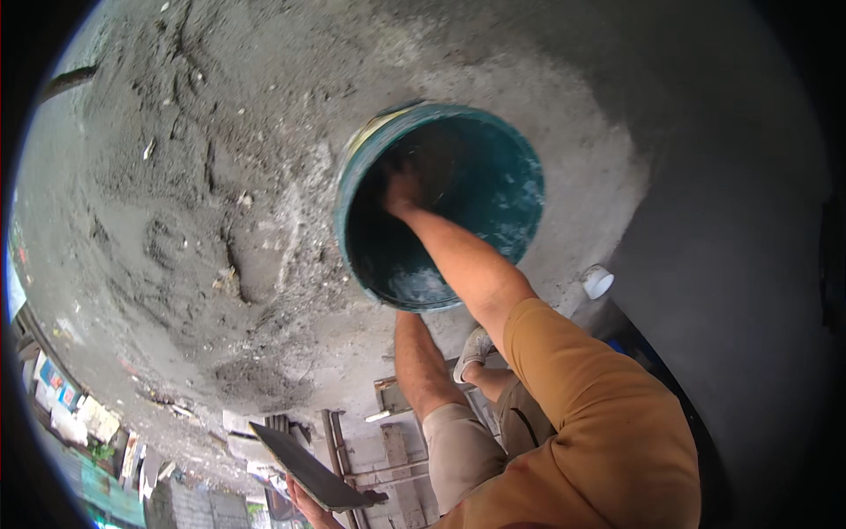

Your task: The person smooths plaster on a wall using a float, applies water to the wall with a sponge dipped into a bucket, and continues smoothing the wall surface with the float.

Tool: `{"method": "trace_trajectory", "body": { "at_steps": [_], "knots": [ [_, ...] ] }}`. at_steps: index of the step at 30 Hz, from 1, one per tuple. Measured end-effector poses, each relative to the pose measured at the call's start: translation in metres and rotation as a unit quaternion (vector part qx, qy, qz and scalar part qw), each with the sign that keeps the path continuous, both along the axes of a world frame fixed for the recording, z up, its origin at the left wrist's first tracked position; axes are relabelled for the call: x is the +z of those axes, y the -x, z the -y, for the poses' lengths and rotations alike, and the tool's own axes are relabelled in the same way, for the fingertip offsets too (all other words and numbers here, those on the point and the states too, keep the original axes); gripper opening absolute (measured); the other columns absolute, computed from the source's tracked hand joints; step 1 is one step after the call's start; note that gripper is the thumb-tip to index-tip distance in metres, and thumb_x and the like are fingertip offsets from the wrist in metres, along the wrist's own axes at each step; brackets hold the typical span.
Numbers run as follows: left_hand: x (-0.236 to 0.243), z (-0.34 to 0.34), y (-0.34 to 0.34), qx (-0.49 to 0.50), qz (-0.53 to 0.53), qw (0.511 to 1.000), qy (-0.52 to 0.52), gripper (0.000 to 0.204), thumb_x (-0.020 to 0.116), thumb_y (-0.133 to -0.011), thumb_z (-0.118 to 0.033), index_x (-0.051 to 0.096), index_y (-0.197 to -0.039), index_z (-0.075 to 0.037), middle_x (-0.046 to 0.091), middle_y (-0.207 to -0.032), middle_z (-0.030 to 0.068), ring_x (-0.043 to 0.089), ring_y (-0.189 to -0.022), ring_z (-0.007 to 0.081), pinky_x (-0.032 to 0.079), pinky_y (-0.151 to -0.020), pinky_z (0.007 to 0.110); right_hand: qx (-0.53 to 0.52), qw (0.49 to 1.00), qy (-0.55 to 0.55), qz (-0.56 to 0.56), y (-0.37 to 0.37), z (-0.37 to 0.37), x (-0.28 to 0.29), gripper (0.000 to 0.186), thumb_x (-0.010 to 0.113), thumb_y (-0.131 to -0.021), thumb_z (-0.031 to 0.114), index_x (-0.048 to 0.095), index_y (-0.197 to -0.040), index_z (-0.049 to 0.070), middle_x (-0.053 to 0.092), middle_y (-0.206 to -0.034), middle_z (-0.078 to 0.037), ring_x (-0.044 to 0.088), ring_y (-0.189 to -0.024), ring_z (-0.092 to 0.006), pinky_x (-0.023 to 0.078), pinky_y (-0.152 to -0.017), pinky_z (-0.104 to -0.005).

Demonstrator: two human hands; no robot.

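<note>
So in the head view the person is bent right over a round teal plastic bucket (493, 167), the kind with worn, cement-streaked walls, and it sits on a big heap of grey sand and cement mix (203, 176). That bucket is pretty much the middle of everything.

The right hand (401, 189) is down inside the bucket, pressed against the inner wall on its left side, with the bare forearm running out over the bucket's lower rim up to an orange-brown sleeve (599, 414). It's dark in there, so whether those fingers are curled, flat or gripping something can't be told.

Well below the bucket, near the bottom edge, the left hand (304, 502) has its fingers wrapped under a flat dark trowel-like plate (308, 472), holding it tilted.

Just below the bucket you can see the person's bare leg, beige shorts (458, 450) and a light shoe (474, 348). To the bucket's lower right there's a small white cup-shaped thing (598, 281) lying at the edge of the heap. Some wooden boards (388, 450) lie below the bucket too, under the legs.
</note>
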State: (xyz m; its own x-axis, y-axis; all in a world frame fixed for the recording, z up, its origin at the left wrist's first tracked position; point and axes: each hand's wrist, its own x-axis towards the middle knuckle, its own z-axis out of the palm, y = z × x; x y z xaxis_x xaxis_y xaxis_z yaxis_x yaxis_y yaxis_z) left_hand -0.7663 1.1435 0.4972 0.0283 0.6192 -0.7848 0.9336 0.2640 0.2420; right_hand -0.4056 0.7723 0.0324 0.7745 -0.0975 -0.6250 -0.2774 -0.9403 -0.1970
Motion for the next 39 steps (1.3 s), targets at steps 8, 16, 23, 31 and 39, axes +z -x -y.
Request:
{"method": "trace_trajectory", "body": {
  "at_steps": [8,16,23,31,39],
  "knots": [
    [0.007,0.049,-0.091,-0.067,0.086,0.992,-0.071,0.055,0.057,-0.094,-0.044,0.052,-0.138,-0.011,0.059,-0.131,0.0101,0.059,-0.116,0.0308,0.048,-0.1,0.048,-0.399,0.62,-0.582,-0.343,-0.062,0.103,0.268,0.065,0.069,-0.09,0.018,0.04,-0.147,0.018,0.058,-0.128,-0.008,0.063,-0.11,-0.0265,0.057,-0.082,-0.0521],
    [0.061,0.163,-0.208,-0.095,0.259,0.952,-0.13,0.056,0.056,-0.095,-0.045,0.051,-0.14,-0.011,0.057,-0.134,0.0103,0.058,-0.118,0.0302,0.047,-0.101,0.047,-0.338,0.693,-0.581,-0.261,-0.108,0.345,0.42,0.043,0.07,-0.093,0.035,0.06,-0.127,0.01,0.065,-0.113,-0.004,0.066,-0.095,-0.018,0.054,-0.087,-0.0383],
    [0.107,0.366,-0.25,-0.081,0.364,0.925,-0.074,0.057,0.055,-0.095,-0.045,0.05,-0.141,-0.011,0.056,-0.137,0.0105,0.057,-0.12,0.0297,0.047,-0.101,0.047,0.07,0.945,-0.318,0.038,-0.308,0.541,0.501,0.047,0.074,-0.079,0.056,0.072,-0.09,0.011,0.07,-0.084,-0.009,0.067,-0.079,-0.0218,0.054,-0.068,-0.0384],
    [0.13,0.59,-0.305,-0.062,0.354,0.929,0.09,0.045,0.052,-0.098,-0.035,0.055,-0.134,-0.008,0.062,-0.122,0.0106,0.062,-0.107,0.0243,0.052,-0.092,0.038,-0.393,0.726,-0.518,0.225,-0.304,0.91,0.615,0.026,0.072,-0.088,0.032,0.068,-0.104,0.013,0.068,-0.093,-0.003,0.065,-0.081,-0.0146,0.055,-0.071,-0.0355],
    [0.094,0.623,-0.319,0.08,0.362,0.868,0.331,0.035,0.054,-0.101,-0.031,0.063,-0.122,-0.004,0.069,-0.118,0.0106,0.067,-0.103,0.0269,0.055,-0.09,0.04,-0.537,0.585,-0.575,0.195,-0.132,1.007,0.62,0.034,0.066,-0.093,0.029,0.055,-0.116,0.006,0.063,-0.112,-0.016,0.069,-0.092,-0.0338,0.06,-0.063,-0.0483]
  ]
}}
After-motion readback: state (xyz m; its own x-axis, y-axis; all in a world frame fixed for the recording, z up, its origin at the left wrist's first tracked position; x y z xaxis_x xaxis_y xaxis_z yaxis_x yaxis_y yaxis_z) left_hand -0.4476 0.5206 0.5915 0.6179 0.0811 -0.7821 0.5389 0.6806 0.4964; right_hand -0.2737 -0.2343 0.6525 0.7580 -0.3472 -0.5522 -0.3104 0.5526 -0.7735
